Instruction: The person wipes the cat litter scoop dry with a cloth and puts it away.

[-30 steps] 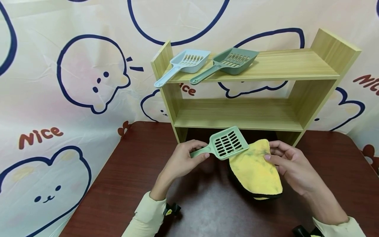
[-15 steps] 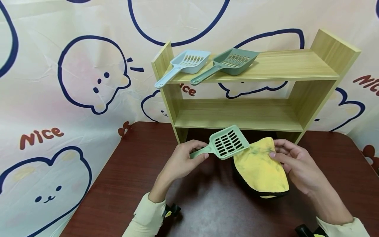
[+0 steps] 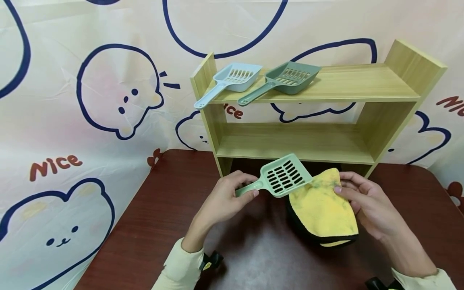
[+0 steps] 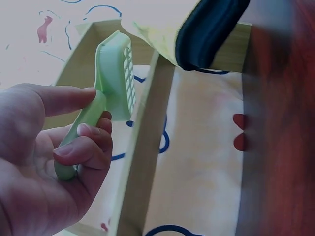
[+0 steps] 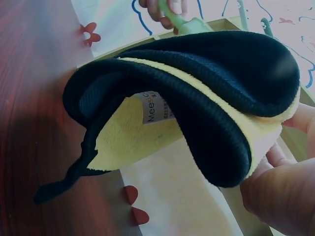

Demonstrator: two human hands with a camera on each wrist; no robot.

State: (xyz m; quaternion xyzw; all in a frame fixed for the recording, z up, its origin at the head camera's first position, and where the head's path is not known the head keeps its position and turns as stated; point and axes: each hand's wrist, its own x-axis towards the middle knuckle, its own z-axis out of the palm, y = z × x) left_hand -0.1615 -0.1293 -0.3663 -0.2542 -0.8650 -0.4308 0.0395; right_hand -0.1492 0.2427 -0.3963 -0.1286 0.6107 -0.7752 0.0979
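My left hand [image 3: 226,195] grips the handle of a light green litter scoop [image 3: 284,176]; its slotted face is toward the head camera. In the left wrist view the fingers curl round the scoop's handle [image 4: 83,125]. My right hand [image 3: 373,205] pinches the top of a yellow cloth [image 3: 322,205] with black edging, which hangs folded above the table. Dark smudges mark its upper part. In the right wrist view a label [image 5: 156,107] shows inside the folds. The scoop's front corner overlaps the cloth's upper left edge in the head view; whether they touch, I cannot tell.
A light wooden shelf [image 3: 290,143] stands at the back of the dark brown table [image 3: 174,201]. On its top board lie a light blue litter scoop [image 3: 235,76] and a dark green one [image 3: 290,78], handles jutting over the front edge. A printed backdrop [image 3: 127,161] hangs behind.
The cloth has moved a little to the right with my right hand, away from the scoop's face. The left hand keeps its grip and barely moves. The head view has shifted slightly.
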